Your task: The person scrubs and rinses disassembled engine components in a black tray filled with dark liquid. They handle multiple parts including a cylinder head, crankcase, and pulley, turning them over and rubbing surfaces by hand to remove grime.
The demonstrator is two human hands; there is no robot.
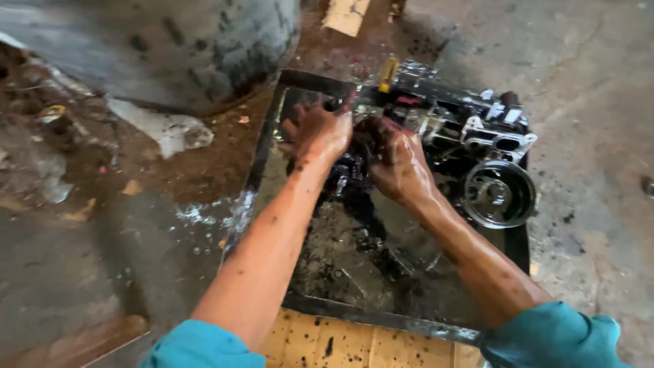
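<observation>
Nearest you, a spattered wooden board [354, 344] lies under the near rim of the shallow metal tray [381, 319], which holds dirty liquid and black grit. Above its middle, your left hand [319, 133] and right hand [400, 165] are both curled around a dark greasy part [354, 167], fingers pressed onto it. Beyond, in the tray's far right corner, sit a round metal cover [497, 194] and a silver engine casting [470, 123]. A grey drum [170, 48] stands far left.
</observation>
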